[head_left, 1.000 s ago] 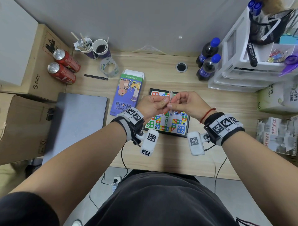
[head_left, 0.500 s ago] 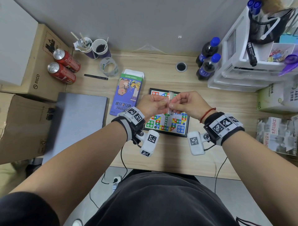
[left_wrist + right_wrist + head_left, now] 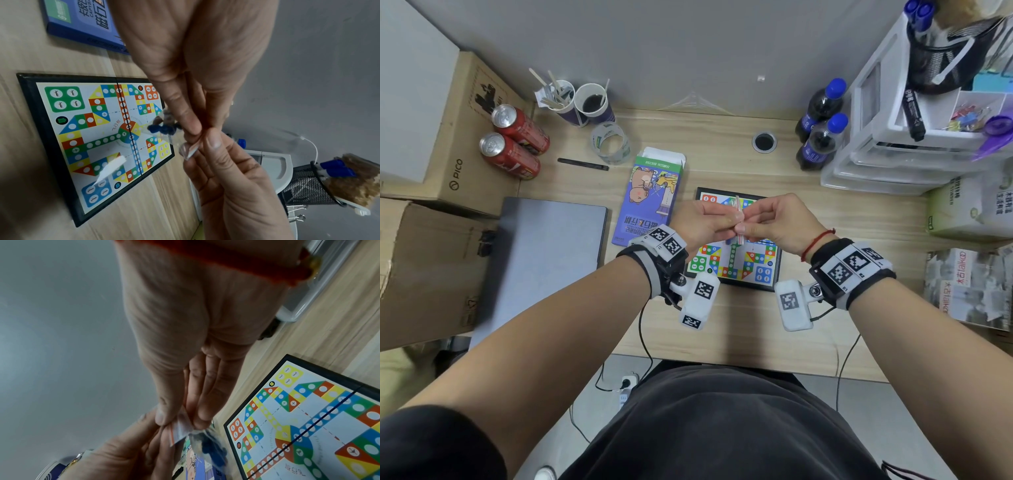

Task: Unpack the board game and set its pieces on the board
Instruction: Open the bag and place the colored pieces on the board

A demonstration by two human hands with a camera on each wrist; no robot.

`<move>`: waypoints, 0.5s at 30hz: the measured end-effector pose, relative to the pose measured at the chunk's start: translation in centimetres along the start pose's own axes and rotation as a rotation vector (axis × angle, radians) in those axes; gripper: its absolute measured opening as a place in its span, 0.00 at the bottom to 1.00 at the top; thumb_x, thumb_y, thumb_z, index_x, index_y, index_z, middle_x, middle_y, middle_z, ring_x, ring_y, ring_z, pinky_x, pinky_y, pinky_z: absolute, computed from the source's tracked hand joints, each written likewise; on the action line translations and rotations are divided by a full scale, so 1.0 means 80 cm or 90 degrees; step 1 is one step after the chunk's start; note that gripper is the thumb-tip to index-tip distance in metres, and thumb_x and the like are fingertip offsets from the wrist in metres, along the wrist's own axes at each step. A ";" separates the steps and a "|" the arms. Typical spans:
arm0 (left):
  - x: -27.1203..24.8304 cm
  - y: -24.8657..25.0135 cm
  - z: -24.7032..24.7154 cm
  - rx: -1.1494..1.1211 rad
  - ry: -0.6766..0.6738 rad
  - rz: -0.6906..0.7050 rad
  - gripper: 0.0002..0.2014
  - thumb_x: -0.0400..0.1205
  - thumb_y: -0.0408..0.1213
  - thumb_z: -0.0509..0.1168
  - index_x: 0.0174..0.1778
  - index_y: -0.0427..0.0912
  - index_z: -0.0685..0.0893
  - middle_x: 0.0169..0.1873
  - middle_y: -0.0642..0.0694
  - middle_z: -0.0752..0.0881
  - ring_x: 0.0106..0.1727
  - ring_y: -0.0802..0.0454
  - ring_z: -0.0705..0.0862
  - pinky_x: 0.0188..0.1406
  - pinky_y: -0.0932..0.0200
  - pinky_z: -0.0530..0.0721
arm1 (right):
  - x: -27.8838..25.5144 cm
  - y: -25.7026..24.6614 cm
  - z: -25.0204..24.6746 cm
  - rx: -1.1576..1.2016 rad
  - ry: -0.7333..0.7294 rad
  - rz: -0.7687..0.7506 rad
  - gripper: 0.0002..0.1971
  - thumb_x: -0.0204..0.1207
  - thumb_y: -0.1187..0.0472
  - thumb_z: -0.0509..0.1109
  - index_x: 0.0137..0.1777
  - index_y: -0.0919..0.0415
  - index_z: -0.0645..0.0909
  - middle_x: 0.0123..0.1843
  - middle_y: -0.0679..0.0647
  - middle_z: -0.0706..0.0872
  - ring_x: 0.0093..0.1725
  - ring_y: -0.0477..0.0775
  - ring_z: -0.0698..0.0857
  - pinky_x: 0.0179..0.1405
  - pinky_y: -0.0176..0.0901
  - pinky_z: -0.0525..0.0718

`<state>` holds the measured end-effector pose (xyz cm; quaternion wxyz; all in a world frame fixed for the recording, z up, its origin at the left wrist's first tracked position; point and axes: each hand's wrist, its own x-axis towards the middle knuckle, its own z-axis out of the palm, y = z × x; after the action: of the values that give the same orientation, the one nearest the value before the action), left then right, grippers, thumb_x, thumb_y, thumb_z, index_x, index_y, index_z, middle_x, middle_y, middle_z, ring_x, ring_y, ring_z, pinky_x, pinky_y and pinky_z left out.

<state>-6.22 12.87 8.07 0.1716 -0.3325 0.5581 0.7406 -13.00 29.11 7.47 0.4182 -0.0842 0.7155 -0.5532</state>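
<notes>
Board centre is hidden behind both hands in the head view; the small clear bag (image 3: 736, 219) is mostly covered by fingertips, only its thin edge shows there. Bag contents are blurred in both wrist views: dark blue pieces (image 3: 162, 128) can be made out, maybe one brownish, count unreadable.

Left hand (image 3: 702, 222) and right hand (image 3: 774, 222) are raised over the game board (image 3: 763, 277), knuckles facing each other, thumb and fingers of each pinching the bag's top strip from opposite sides (right-hand fingers straight and together, thumb opposing). Bag hangs below the pinch, above the board and clear of it.

Board lies open and flat on the wooden desk (image 3: 722, 325); no pieces seen on the visible squares. Game box (image 3: 650, 198) lies flat just left of the board, end flap open, inside not visible.

Paper cups (image 3: 578, 102) at the back left: one holds wooden sticks, the other dark liquid plus a stick. Mesh pen holder (image 3: 308, 186) holds blue-capped markers.
</notes>
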 end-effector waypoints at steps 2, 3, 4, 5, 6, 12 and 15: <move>-0.001 0.000 0.000 -0.007 -0.005 0.002 0.06 0.76 0.27 0.74 0.47 0.32 0.87 0.40 0.40 0.91 0.42 0.47 0.91 0.48 0.57 0.90 | 0.000 -0.002 0.001 -0.001 -0.007 -0.004 0.16 0.67 0.68 0.80 0.54 0.70 0.86 0.40 0.62 0.91 0.37 0.50 0.89 0.38 0.36 0.87; -0.001 0.000 0.000 -0.010 -0.008 0.005 0.06 0.76 0.27 0.74 0.47 0.32 0.87 0.39 0.40 0.92 0.42 0.47 0.91 0.47 0.57 0.90 | -0.001 -0.003 0.001 0.000 -0.013 -0.006 0.15 0.67 0.68 0.80 0.54 0.70 0.86 0.41 0.63 0.91 0.37 0.50 0.90 0.38 0.36 0.87; -0.001 -0.001 -0.001 -0.011 -0.010 0.008 0.05 0.76 0.27 0.74 0.46 0.33 0.87 0.39 0.41 0.92 0.43 0.47 0.92 0.47 0.57 0.90 | -0.001 -0.004 0.001 -0.001 -0.019 -0.008 0.16 0.67 0.69 0.80 0.54 0.70 0.86 0.42 0.64 0.91 0.38 0.51 0.90 0.38 0.36 0.87; -0.001 -0.001 -0.001 -0.013 -0.010 0.011 0.06 0.76 0.27 0.74 0.47 0.32 0.87 0.39 0.41 0.92 0.43 0.47 0.92 0.48 0.57 0.90 | -0.001 -0.004 0.001 -0.001 -0.024 -0.009 0.16 0.67 0.69 0.80 0.54 0.70 0.86 0.43 0.64 0.91 0.39 0.51 0.90 0.39 0.36 0.87; -0.001 -0.001 -0.002 -0.015 -0.009 0.013 0.07 0.76 0.28 0.74 0.48 0.31 0.87 0.40 0.40 0.92 0.44 0.46 0.92 0.49 0.56 0.90 | -0.001 -0.005 0.002 -0.001 -0.026 -0.009 0.16 0.67 0.70 0.80 0.55 0.70 0.86 0.43 0.64 0.91 0.40 0.51 0.91 0.39 0.36 0.87; -0.002 0.001 -0.004 -0.033 -0.022 0.017 0.08 0.77 0.30 0.74 0.50 0.33 0.87 0.39 0.42 0.93 0.44 0.48 0.92 0.49 0.58 0.89 | -0.001 -0.007 0.002 0.005 -0.038 -0.012 0.16 0.68 0.70 0.79 0.56 0.70 0.86 0.45 0.65 0.91 0.39 0.50 0.90 0.41 0.37 0.88; -0.002 0.000 -0.005 -0.040 -0.022 0.014 0.09 0.78 0.30 0.73 0.52 0.32 0.87 0.40 0.42 0.92 0.44 0.49 0.92 0.47 0.60 0.89 | 0.000 -0.007 0.001 0.009 -0.044 -0.008 0.16 0.69 0.70 0.78 0.57 0.70 0.85 0.46 0.65 0.91 0.41 0.50 0.90 0.42 0.37 0.88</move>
<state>-6.01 12.49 8.13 0.1622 -0.3187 0.5351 0.7653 -13.12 28.86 7.97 0.4394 -0.1050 0.6964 -0.5576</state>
